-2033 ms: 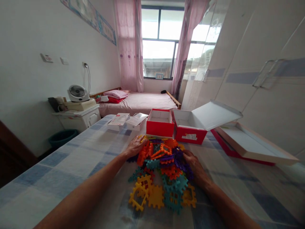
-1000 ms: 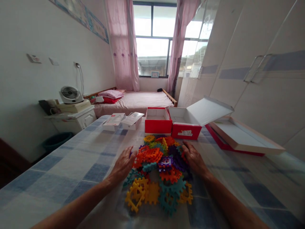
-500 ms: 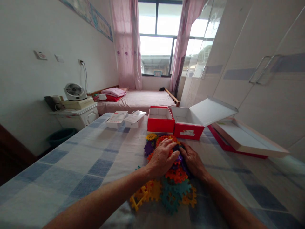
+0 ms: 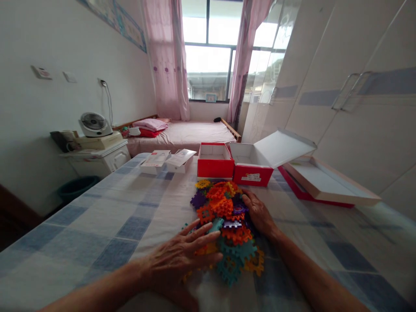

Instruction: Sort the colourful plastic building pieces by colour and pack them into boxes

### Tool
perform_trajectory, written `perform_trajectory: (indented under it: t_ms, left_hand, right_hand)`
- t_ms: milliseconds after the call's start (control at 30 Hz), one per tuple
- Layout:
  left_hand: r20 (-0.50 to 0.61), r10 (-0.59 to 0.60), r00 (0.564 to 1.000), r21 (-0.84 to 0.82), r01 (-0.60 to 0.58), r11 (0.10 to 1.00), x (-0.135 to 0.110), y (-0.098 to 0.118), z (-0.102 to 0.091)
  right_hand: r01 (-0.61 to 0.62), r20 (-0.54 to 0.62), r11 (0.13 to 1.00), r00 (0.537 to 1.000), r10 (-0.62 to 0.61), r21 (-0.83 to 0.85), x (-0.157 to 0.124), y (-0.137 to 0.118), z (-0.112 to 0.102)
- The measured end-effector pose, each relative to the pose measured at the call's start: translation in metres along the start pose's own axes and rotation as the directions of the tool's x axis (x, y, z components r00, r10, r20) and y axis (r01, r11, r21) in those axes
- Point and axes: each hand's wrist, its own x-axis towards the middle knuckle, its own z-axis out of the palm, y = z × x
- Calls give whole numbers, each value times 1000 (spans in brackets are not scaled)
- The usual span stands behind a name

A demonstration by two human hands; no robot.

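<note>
A heap of toothed plastic pieces, like toy gears, lies on the table in orange, purple, teal and yellow. Orange pieces (image 4: 221,203) make up its upper middle, a purple piece (image 4: 199,199) is at the left side, and teal pieces (image 4: 230,266) with a yellow piece (image 4: 255,262) spread at the near end. My left hand (image 4: 185,251) is over the near left of the heap, fingers spread and covering some yellow pieces. Along the right side of the heap rests my right hand (image 4: 260,212), its fingertips against the pieces; whether it grips one is hidden.
Behind the heap stand a red open box (image 4: 216,167) and a red box with a raised lid (image 4: 253,173). A shallow box (image 4: 331,180) lies at the right. Two small white boxes (image 4: 156,162) sit at the back left. A checked cloth (image 4: 130,221) covers the table.
My left hand has moved from the top of the heap toward me and to the left, uncovering orange pieces. The right hand stays by the right side. The view has shifted slightly.
</note>
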Motion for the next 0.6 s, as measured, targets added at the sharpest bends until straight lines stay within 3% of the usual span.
perform_trajectory:
  t_ms: [167,300,367,433,500,533,600]
  left_hand:
    - [-155,-44,987,113,62,992,39,-15,19]
    - [-344,-114,932,73,147,986,72,-35,16]
    - [-434,-268,860,9,302,953,83,-53,10]
    - [-460,-521,719,-81,551,831,91,-75,6]
    - [-388,-713,584,-150,723,674,95,-96,5]
    - [-353,-744,568,-163,745,647,96,-105,6]
    - [-298,-747,595,-174,735,655,95,-116,9]
  right_hand:
    - [1,16,1000,1000,-1,7,-1,-1,0]
    - [7,5,999,1000,-7,47,-2,-2,-2]
    - [2,-2,998,1000,-2,66,-1,-1,-3]
    - [-12,-3,997,1000,13,70,-1,0,-4]
    - [-25,-1,997,1000,25,67,0,1,-4]
    - [-31,1,997,1000,31,65,0,1,-4]
    - [-39,4,997,999,39,69,1,1,-4]
